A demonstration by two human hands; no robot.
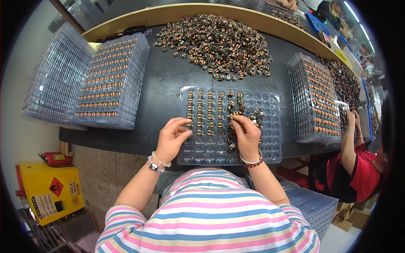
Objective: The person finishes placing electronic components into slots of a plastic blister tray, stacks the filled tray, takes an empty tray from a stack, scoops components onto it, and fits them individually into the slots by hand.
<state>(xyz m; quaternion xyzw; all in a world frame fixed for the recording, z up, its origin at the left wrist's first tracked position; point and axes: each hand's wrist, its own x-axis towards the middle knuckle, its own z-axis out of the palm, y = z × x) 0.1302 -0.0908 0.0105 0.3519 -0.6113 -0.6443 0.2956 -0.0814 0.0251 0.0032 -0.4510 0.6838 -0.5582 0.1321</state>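
Observation:
A clear plastic tray (270, 145) with rows of small pockets lies in front of me. Small copper-wound coils (209, 114) fill several columns on its left side, and more lie loose in a heap over its middle. My left hand (172, 137) is at the tray's left edge, its thumb and forefinger bent round a coil (189, 124) at the lower end of the first column. My right hand (247, 134) reaches over the loose coils, fingertips pinched at a coil (236, 113); the fingers partly hide what they grip.
A large pile of loose coils (215, 44) lies behind the tray on the dark table (162, 90). Stacked filled trays stand left (112, 76) and right (316, 97), beside stacked clear trays (57, 80) at far left. A wooden rail (185, 7) borders the table. A co-worker (352, 168) sits at right.

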